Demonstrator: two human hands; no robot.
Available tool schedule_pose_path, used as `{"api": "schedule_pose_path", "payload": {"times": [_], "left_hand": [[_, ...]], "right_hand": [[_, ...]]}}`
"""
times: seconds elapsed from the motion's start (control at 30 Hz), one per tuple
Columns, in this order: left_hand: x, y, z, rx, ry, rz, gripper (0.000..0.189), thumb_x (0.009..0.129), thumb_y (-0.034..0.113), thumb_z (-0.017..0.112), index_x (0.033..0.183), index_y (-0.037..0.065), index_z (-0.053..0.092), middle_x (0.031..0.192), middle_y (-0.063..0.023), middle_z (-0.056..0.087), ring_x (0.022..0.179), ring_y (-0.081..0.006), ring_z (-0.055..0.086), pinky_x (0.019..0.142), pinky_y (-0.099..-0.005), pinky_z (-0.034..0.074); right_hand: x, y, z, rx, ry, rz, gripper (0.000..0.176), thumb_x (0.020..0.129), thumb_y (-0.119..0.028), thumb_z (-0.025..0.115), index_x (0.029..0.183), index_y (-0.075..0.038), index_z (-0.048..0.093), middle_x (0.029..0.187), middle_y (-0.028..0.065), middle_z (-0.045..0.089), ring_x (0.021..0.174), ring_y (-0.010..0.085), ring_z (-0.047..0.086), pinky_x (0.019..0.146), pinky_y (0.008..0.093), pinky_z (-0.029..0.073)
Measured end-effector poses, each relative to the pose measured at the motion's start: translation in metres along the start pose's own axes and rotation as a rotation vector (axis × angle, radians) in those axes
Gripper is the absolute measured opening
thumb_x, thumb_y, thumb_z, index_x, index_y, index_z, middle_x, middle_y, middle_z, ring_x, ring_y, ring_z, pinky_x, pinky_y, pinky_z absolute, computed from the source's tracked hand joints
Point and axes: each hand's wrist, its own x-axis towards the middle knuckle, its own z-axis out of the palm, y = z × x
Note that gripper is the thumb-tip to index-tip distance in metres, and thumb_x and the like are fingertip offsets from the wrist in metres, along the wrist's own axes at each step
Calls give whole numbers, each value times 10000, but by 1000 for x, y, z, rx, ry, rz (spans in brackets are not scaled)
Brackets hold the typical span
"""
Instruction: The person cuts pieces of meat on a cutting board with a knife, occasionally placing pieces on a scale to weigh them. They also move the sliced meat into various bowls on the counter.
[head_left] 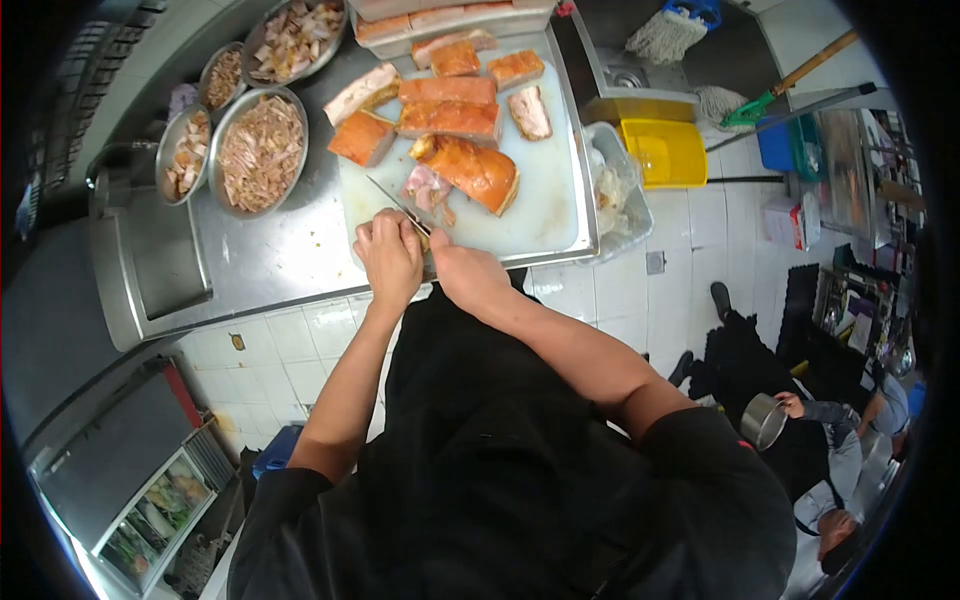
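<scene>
Near the front edge of the white cutting board (550, 215), my right hand (468, 275) is closed round the handle end of a knife (392, 196). Its thin blade points away to the upper left over the board. My left hand (390, 255) is beside it, fingers curled together close to the blade; what they pinch, if anything, is hidden. A small brownish piece shows between the hands. Just beyond the knife are pinkish meat scraps (428, 187) and a large chunk of roast pork (470, 172) with glossy orange skin. Several more roast pork blocks (448, 120) sit farther back.
Metal bowls of chopped meat (259, 152) stand left on the steel counter (260, 265). A long tray of pork (450, 22) is at the back. Right are a plastic-lined tub (620, 190), a yellow bin (665, 152) and a sink (625, 75). Another person holds a metal pot (764, 422).
</scene>
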Motion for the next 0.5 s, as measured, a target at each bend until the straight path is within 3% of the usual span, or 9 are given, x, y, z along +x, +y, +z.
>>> {"api": "schedule_pose_path", "payload": {"times": [0.1,0.17,0.2,0.23,0.3,0.33,0.37,0.43,0.5], "left_hand": [[4,-7,-17,-68,-46,0,230,956,201,640,1117,66,549,1131,-129,610,1063,-362,497,944,-498,364],[3,-1,-36,-128,-182,30,442,876,301,764,1170,76,523,1143,-136,605,1145,-352,479,1009,-485,339],[1,-4,-43,7,-244,74,661,762,342,862,1243,84,488,1176,-149,611,1172,-368,526,1004,-499,395],[-1,-11,-43,14,-234,74,661,762,342,862,1243,84,488,1176,-149,611,1172,-368,526,1004,-499,395],[0,-30,-40,-404,-269,-124,673,754,253,876,1254,69,465,1174,-172,626,1114,-333,615,919,-469,497],[4,-34,-45,-574,-310,-242,578,789,112,830,1234,61,464,1197,-175,637,1071,-284,668,873,-405,555],[4,-43,-48,-562,-288,-234,578,789,112,830,1234,61,464,1197,-175,637,1071,-284,668,873,-405,555],[10,-56,-63,-1349,-378,-546,557,858,131,759,1321,68,456,1220,-148,643,1078,-290,672,887,-440,554],[19,-47,-82,-1590,-284,-538,684,878,228,707,1460,41,400,1358,-191,564,1215,-310,605,959,-475,542]], "right_hand": [[2,16,-9,42,19,-53,200,916,-55,482,1103,14,458,838,270,702,809,446,708,721,558,552],[-5,27,-23,1,-13,-54,239,910,-71,514,1127,7,453,839,261,703,818,452,699,735,576,537],[-12,30,-29,7,-7,-33,245,908,-73,519,1127,4,442,818,263,693,789,464,683,715,580,524],[-18,33,-34,12,-2,-13,252,905,-76,524,1126,1,431,796,264,684,760,476,668,696,584,510],[-22,45,-37,39,34,-47,253,917,-92,529,1130,2,429,791,271,679,753,483,661,694,585,507],[-23,49,-39,68,64,-71,255,929,-109,533,1133,3,426,786,279,673,746,490,654,692,587,503],[-27,51,-42,68,74,-95,255,929,-109,533,1133,3,426,786,279,673,746,490,654,692,587,503],[-33,55,-49,121,66,-108,254,943,-153,530,1128,-11,430,829,282,675,786,493,655,711,609,484],[-35,59,-52,108,9,-133,262,951,-174,526,1136,-12,434,853,294,670,818,492,655,728,602,493]]}}
